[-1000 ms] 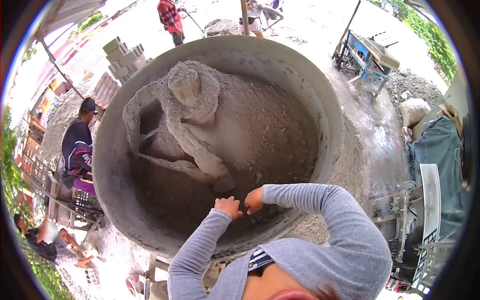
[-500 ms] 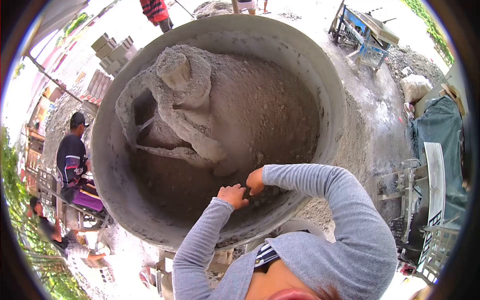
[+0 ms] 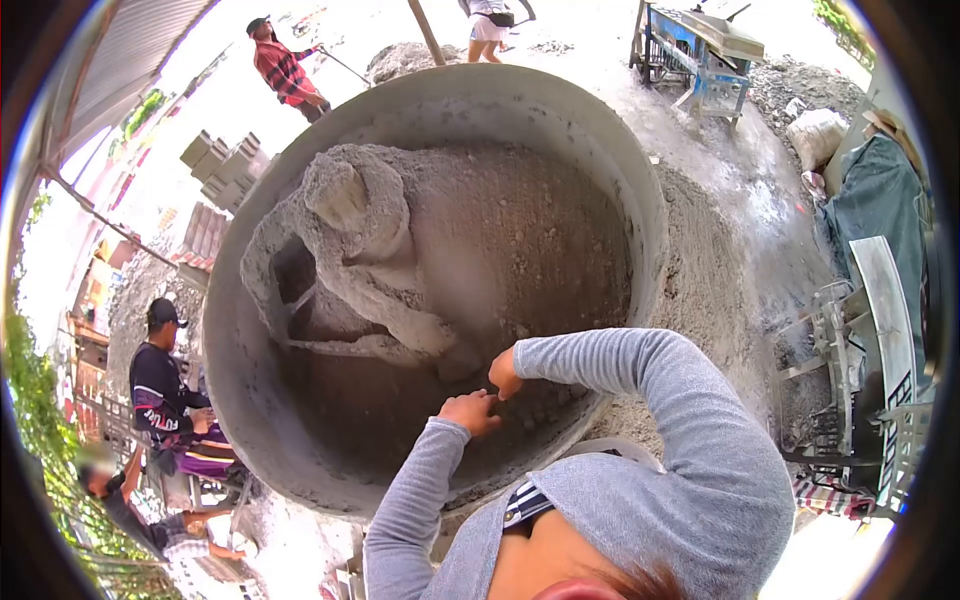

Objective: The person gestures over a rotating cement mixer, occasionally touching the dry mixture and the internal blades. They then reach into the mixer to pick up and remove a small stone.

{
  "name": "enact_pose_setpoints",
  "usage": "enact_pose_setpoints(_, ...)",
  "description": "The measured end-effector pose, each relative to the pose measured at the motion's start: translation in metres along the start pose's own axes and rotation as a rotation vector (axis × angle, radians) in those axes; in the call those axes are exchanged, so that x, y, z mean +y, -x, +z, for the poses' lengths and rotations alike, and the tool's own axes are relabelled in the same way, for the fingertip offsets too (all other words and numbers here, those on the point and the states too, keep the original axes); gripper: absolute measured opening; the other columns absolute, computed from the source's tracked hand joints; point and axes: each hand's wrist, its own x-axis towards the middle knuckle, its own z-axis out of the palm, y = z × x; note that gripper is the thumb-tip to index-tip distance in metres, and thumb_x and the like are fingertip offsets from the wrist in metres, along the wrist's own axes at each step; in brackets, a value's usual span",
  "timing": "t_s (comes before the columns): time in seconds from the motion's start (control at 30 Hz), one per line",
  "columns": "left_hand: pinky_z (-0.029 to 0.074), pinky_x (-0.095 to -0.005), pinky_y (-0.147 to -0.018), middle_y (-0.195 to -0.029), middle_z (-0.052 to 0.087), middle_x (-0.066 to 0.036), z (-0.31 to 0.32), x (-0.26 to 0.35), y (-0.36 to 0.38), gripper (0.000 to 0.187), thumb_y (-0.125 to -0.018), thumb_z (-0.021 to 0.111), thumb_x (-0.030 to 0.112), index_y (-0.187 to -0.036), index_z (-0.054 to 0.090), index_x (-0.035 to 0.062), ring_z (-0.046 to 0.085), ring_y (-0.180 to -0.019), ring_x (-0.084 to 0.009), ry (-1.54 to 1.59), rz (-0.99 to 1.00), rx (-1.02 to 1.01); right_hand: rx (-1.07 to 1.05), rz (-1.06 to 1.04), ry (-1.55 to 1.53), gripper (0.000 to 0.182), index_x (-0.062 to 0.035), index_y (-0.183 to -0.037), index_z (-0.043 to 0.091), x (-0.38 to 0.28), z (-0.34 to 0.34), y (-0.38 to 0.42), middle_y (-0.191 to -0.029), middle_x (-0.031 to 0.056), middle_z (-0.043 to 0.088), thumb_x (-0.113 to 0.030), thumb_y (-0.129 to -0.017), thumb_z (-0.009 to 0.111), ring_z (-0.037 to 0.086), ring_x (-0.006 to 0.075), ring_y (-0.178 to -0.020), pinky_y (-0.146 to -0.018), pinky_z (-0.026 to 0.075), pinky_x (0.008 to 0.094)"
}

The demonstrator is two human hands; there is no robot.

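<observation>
A large round mixing drum [image 3: 650, 235] holds grey-brown powder and small lumps. Inside it, at the upper left, stands a mixer hub with curved arms [image 3: 340, 195], all caked in grey material. My left hand [image 3: 470, 412] hangs over the near part of the drum, its fingers curled and pointing right. Just beside it and slightly higher, my right hand [image 3: 506, 373] points down with its fingers drawn together. The fingertips nearly meet. Anything between the fingers is too small or hidden to tell. Darker powder lies below both hands.
A person in black [image 3: 165, 395] sits left of the drum, with another person [image 3: 125, 500] lower left. A person in red plaid [image 3: 283, 70] stands beyond the rim. Grey blocks [image 3: 225, 170], a blue metal frame [image 3: 690, 55] and a green tarp [image 3: 880, 220] stand around.
The view has shifted, so the drum sits lower and the people beyond it show more. My hands stay close together over the drum, with their fingers slightly moved.
</observation>
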Motion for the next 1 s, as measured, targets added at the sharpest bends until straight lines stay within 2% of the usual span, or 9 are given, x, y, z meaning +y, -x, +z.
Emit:
enact_pose_setpoints(0.23, 0.043, -0.0433, -0.09, -0.121, 0.052, -0.008, -0.01, 0.005, 0.007, 0.052, -0.08, 0.053, 0.04, -0.125, 0.048, 0.0156, 0.053, -0.109, -0.0275, -0.025, -0.009, -0.036, -0.013, 0.001, 0.007, 0.05, -0.0015, -0.105, 0.063, -0.004, 0.006, -0.003, -0.103, 0.0159, 0.063, -0.045, -0.082, 0.054, 0.058, 0.0311, -0.1, -0.086, 0.043, 0.0422)
enact_pose_setpoints(0.33, 0.043, -0.0417, -0.091, -0.126, 0.049, -0.008, -0.011, 0.005, 0.008, 0.05, -0.082, 0.052, 0.037, -0.127, 0.046, 0.0157, 0.052, -0.111, -0.0283, -0.013, 0.046, -0.011, 0.004, -0.016, 0.004, 0.052, -0.0009, -0.106, 0.062, -0.004, 0.005, -0.001, -0.104, 0.016, 0.063, -0.046, -0.082, 0.054, 0.057, 0.0308, -0.101, -0.086, 0.043, 0.0422)
enact_pose_setpoints(0.4, 0.043, -0.0408, -0.092, -0.13, 0.046, -0.01, -0.009, 0.004, 0.008, 0.05, -0.083, 0.051, 0.035, -0.129, 0.044, 0.0164, 0.051, -0.113, -0.0284, -0.044, 0.009, -0.006, -0.012, -0.045, -0.005, 0.05, -0.0005, -0.105, 0.063, -0.01, -0.004, 0.022, -0.104, 0.0165, 0.063, -0.044, -0.082, 0.054, 0.058, 0.0308, -0.1, -0.084, 0.044, 0.0417)
enact_pose_setpoints(0.5, 0.041, -0.0401, -0.096, -0.134, 0.043, -0.011, 0.007, -0.01, -0.006, 0.052, -0.082, 0.049, 0.034, -0.13, 0.043, 0.0145, 0.046, -0.118, -0.0287, -0.017, 0.107, -0.027, 0.004, -0.026, -0.009, 0.05, -0.0005, -0.105, 0.063, -0.005, 0.004, 0.01, -0.104, 0.0165, 0.063, -0.044, -0.082, 0.054, 0.058, 0.0308, -0.1, -0.084, 0.044, 0.0417)
enact_pose_setpoints(0.57, 0.039, -0.0386, -0.098, -0.136, 0.041, -0.012, -0.001, -0.003, -0.006, 0.053, -0.082, 0.048, 0.033, -0.13, 0.043, 0.0121, 0.044, -0.121, -0.0289, 0.024, 0.131, -0.126, 0.026, -0.006, -0.035, 0.05, -0.0005, -0.105, 0.063, -0.002, 0.009, 0.0, -0.104, 0.0165, 0.063, -0.044, -0.082, 0.054, 0.058, 0.0307, -0.099, -0.084, 0.044, 0.0416)
enact_pose_setpoints(0.7, 0.037, -0.0376, -0.099, -0.135, 0.042, -0.013, 0.014, -0.013, -0.014, 0.053, -0.082, 0.048, 0.033, -0.13, 0.043, 0.0107, 0.043, -0.122, -0.0291, 0.018, 0.207, -0.105, 0.033, -0.022, -0.041, 0.05, -0.0006, -0.105, 0.063, -0.004, 0.012, -0.027, -0.104, 0.0166, 0.063, -0.044, -0.082, 0.055, 0.058, 0.0307, -0.099, -0.084, 0.044, 0.0416)
enact_pose_setpoints(0.87, 0.037, -0.0384, -0.099, -0.134, 0.043, -0.013, 0.008, -0.008, -0.01, 0.052, -0.083, 0.047, 0.033, -0.129, 0.044, 0.0107, 0.044, -0.121, -0.0299, 0.027, 0.131, -0.107, 0.042, -0.021, -0.027, 0.05, -0.0006, -0.105, 0.063, -0.003, 0.012, -0.036, -0.103, 0.0166, 0.063, -0.044, -0.082, 0.055, 0.058, 0.0307, -0.099, -0.084, 0.044, 0.0415)
enact_pose_setpoints(1.0, 0.038, -0.0392, -0.097, -0.131, 0.045, -0.015, 0.01, -0.01, -0.013, 0.051, -0.083, 0.048, 0.034, -0.128, 0.045, 0.0102, 0.045, -0.118, -0.031, 0.04, 0.16, -0.126, 0.057, -0.003, -0.014, 0.049, -0.0006, -0.105, 0.063, 0.006, 0.015, -0.03, -0.103, 0.0166, 0.063, -0.044, -0.082, 0.055, 0.058, 0.0307, -0.099, -0.083, 0.044, 0.0415)
